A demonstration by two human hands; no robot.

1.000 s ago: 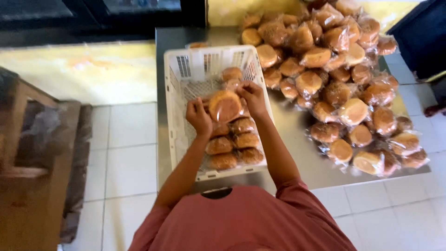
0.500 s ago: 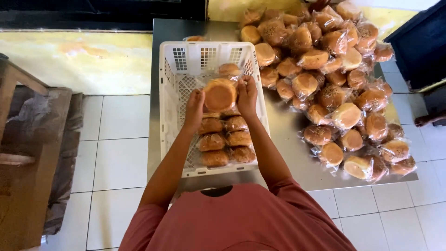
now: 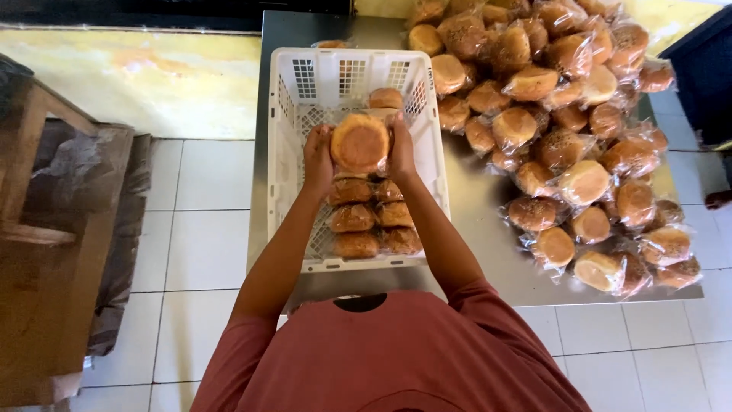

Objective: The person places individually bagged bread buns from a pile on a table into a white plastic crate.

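- Head view, far left: wooden bench on pale floor tiles, well apart from the work.
- Left hand clasped on the left edge of a wrapped round bun, forearm stretched forward over the white plastic crate.
- Bun held flat between both palms, above the rows of buns packed in the crate's near half.
- Right hand pressed to the bun's right edge, fingers upward, elbow tucked.
- Step, seemingly: loading the crate; next, probably lowering the bun into the bare far half.
- Right: heap of bagged buns on the steel table.
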